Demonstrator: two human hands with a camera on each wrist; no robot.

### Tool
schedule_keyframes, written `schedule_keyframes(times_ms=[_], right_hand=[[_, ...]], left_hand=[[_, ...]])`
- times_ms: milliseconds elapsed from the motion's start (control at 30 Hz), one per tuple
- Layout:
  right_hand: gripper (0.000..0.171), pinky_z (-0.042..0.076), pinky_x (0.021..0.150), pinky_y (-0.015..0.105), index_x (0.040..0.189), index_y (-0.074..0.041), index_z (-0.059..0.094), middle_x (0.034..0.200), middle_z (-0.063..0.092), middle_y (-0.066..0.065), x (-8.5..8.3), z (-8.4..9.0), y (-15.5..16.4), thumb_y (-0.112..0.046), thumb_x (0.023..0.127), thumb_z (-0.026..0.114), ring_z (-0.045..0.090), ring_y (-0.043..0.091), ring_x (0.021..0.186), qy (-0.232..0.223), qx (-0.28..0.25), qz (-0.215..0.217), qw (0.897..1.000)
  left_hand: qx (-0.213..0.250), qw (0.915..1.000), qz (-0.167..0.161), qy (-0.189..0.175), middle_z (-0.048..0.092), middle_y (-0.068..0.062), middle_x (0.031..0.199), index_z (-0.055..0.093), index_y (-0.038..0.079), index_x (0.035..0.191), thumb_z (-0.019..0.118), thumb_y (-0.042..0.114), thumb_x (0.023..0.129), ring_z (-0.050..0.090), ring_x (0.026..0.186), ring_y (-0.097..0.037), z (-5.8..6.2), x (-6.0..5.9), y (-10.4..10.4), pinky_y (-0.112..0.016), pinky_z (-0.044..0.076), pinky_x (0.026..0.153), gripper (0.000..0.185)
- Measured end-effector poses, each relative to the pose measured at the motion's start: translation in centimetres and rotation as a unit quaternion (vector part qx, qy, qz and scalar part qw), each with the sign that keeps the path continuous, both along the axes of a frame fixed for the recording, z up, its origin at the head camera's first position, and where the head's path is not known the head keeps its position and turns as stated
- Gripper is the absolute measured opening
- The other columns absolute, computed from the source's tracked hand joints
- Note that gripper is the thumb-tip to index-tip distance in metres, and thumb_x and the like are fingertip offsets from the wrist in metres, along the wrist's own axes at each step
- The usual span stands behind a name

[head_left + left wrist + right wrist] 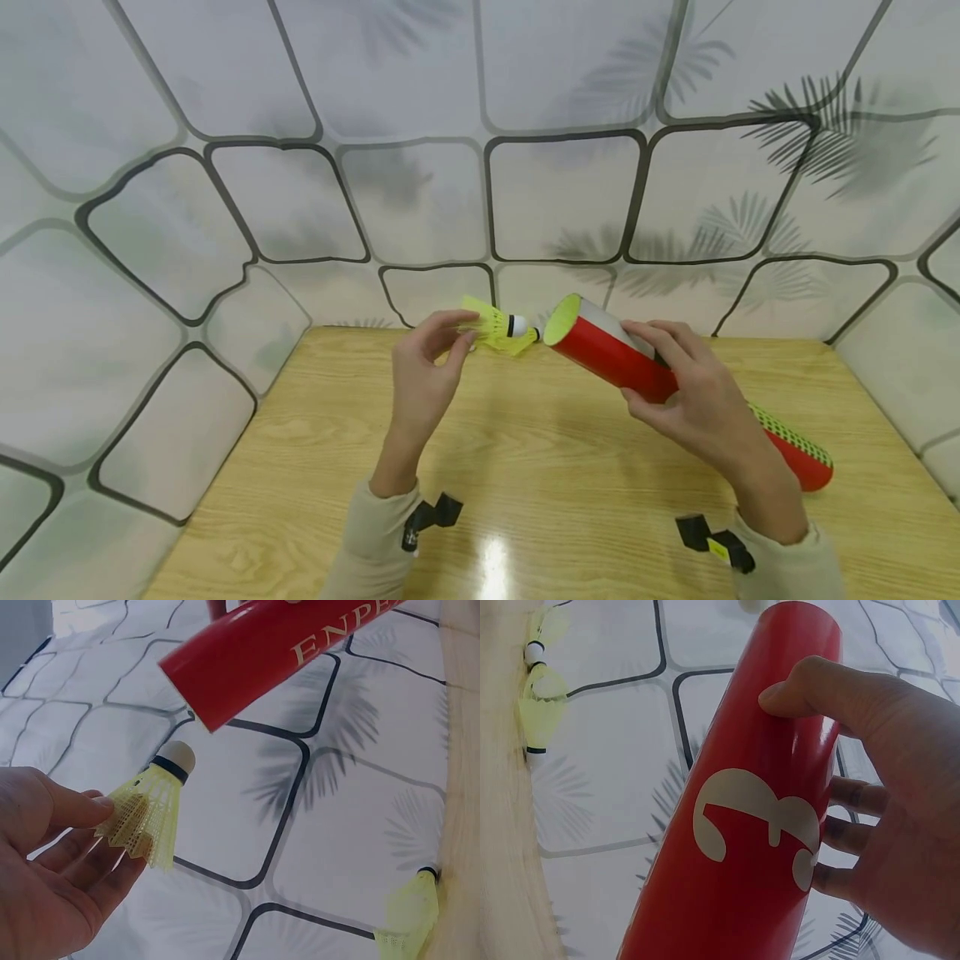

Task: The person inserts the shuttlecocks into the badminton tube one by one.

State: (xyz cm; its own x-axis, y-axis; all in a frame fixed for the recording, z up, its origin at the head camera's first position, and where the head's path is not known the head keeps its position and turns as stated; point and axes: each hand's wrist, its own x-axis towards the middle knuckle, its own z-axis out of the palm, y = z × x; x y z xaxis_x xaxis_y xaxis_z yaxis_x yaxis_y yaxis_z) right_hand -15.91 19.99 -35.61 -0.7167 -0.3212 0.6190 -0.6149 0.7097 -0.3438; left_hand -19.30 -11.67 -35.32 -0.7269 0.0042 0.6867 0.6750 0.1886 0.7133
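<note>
1. The left hand (423, 367) pinched a yellow shuttlecock (498, 327) by its skirt, thumb and fingertips clamped on the plastic mesh, cork nose pointing to the right.
2. The shuttlecock hung in the air above the far edge of the wooden table (540, 467), its cork just beside the open mouth of the red tube (607, 354) but not inside it.
3. The right hand (693, 396) had the red tube wrapped up, thumb on one side, fingers curled round the other, gripping it near the middle.
4. The tube was tilted, its yellow-lined mouth raised toward the shuttlecock, the far end with a green dotted band low over the table by the right forearm.
5. From the right wrist, a big white "3" showed on the tube, and more yellow shuttlecocks (536, 705) lay at the table's edge against the patterned wall (420, 200).
</note>
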Motion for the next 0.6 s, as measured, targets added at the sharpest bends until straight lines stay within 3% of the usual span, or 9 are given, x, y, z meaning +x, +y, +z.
schedule_keyframes(times_ms=[267,600], right_hand=[[0.082,0.063,0.072,0.046,0.147,-0.016,0.054,0.135,0.055,0.009,0.1,-0.1,-0.2,-0.003,0.073,0.087,0.058,0.026,0.111,-0.004,0.003,0.005,1.0],[0.081,0.063,0.072,0.042,0.147,-0.018,0.054,0.136,0.055,0.007,0.2,-0.2,-0.6,-0.005,0.074,0.087,0.058,0.025,0.111,-0.01,0.004,0.016,1.0]], left_hand=[[0.006,0.9986,-0.014,0.051,0.075,-0.015,0.101,0.073,-0.004,0.111,0.069,-0.01,0.093,0.073,0.084,-0.025,0.3,0.9,1.4,-0.035,0.061,0.083,0.019],[0.002,0.9965,-0.009,0.083,0.075,-0.016,0.103,0.072,-0.005,0.111,0.069,-0.01,0.092,0.073,0.088,-0.027,0.1,1.2,2.5,-0.033,0.061,0.084,0.02]])
